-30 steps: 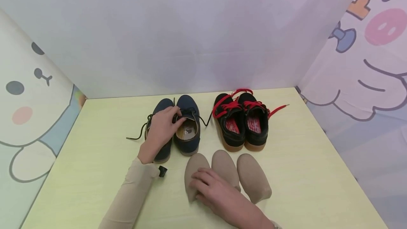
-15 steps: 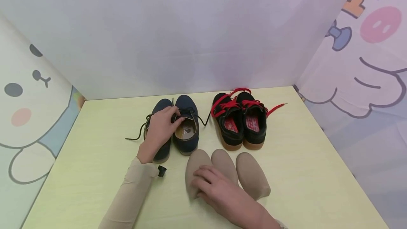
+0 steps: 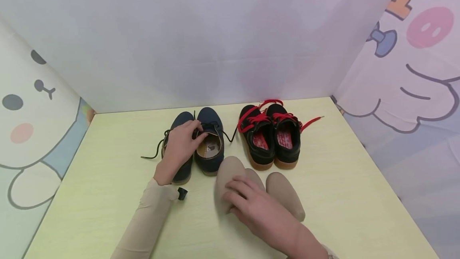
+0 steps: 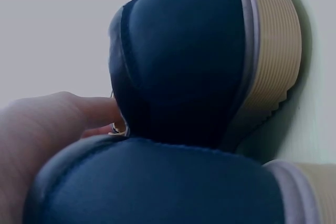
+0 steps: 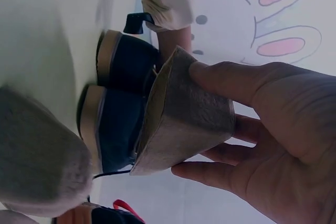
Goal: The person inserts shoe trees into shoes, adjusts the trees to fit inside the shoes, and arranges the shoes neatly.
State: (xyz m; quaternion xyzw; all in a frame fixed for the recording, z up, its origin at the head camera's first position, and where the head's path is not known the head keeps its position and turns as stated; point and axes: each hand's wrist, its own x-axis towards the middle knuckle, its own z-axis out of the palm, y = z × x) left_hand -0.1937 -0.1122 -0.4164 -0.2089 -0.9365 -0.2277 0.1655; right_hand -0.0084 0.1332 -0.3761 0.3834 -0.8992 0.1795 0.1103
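A pair of navy lace-up shoes (image 3: 210, 147) stands on the pale yellow table (image 3: 108, 179). My left hand (image 3: 192, 134) lies over the left one and pinches the tongue edge of the right one. The left wrist view is filled by the navy heels (image 4: 189, 61), with a finger (image 4: 68, 111) beside them. My right hand (image 3: 235, 195) grips a beige shoe insert (image 3: 227, 171) and holds it tilted just off the table near the navy heels. From the right wrist, the insert (image 5: 184, 119) sits between my fingers (image 5: 236, 85) and thumb.
Two more beige inserts (image 3: 285, 193) lie to the right of my right hand, one partly hidden behind it. A pair of black shoes with red laces (image 3: 269, 139) stands further right. Loose navy laces (image 3: 154, 151) trail left. Printed walls close off three sides.
My right hand has closed round the leftmost beige insert, lifted it and carried it a little toward the navy shoes. The left hand has stayed on the shoe.
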